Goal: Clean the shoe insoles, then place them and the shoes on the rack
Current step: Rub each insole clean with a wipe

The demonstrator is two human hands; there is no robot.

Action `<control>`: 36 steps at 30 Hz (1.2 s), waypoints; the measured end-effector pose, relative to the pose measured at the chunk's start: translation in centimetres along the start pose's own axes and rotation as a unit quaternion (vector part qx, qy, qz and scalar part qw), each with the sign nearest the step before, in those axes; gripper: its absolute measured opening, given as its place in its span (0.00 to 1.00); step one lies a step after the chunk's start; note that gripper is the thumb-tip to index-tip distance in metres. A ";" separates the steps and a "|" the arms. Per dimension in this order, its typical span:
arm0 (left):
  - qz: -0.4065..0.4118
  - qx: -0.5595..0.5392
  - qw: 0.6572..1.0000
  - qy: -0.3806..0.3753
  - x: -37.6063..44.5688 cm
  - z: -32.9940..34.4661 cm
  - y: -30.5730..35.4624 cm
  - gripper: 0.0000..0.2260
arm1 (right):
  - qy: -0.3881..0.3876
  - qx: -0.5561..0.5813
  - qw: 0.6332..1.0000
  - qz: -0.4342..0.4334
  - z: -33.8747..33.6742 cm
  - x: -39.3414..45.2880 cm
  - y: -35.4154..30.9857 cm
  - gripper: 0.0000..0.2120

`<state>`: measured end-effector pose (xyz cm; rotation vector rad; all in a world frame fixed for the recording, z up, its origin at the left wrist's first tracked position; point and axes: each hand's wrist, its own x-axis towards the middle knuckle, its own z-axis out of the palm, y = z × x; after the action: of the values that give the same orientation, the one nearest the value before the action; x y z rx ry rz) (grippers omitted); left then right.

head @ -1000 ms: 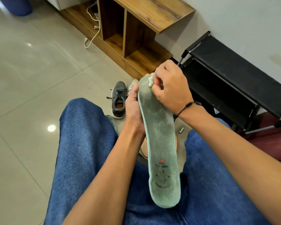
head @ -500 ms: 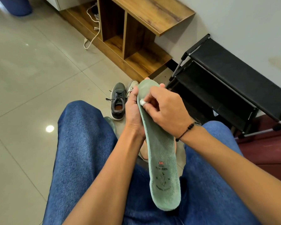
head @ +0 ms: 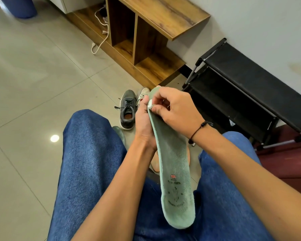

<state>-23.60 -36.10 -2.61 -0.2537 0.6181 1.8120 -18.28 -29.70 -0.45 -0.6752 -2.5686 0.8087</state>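
The person wears blue denim jeans (head: 87, 162) — a mid-blue wash with a fine diagonal twill weave that shows as pale flecks across both thighs. Both forearms are bare, with no sleeves in view. On the wrist of the right hand (head: 177, 108) sits a thin black cord bracelet (head: 199, 128) — a few small dark beads are threaded on it, and a short knotted end with a tiny pale tip hangs beneath the wrist. The left hand (head: 142, 122) and its wrist carry no band or ring that can be made out. The fingers (head: 159, 108) of the right hand have short, plain nails.
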 end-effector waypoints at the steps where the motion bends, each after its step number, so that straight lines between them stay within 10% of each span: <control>1: -0.005 0.006 1.000 -0.009 -0.2 0.3 -0.1 0.26 | 0.017 -0.015 1.000 0.013 0.0 0.4 0.2 0.03; 9: -0.006 0.042 0.999 -0.025 -0.6 0.8 -0.3 0.27 | 0.086 -0.090 0.988 0.092 -0.2 2.7 1.5 0.05; 15: -0.009 0.022 1.000 -0.019 -0.6 0.8 0.2 0.26 | -0.001 0.001 1.000 0.020 -0.6 0.2 0.3 0.02; 22: 0.035 0.113 0.993 -0.025 -1.4 1.8 -0.8 0.29 | 0.141 -0.114 0.981 0.065 -1.3 2.0 2.3 0.05; 36: 0.019 0.094 0.995 -0.024 -0.2 1.0 -0.5 0.28 | 0.069 -0.121 0.990 -0.032 0.0 0.8 1.3 0.05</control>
<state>-22.96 -35.69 -1.82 -0.0711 0.7589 1.7765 -18.47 -28.31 -1.06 -0.6890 -2.5690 0.4168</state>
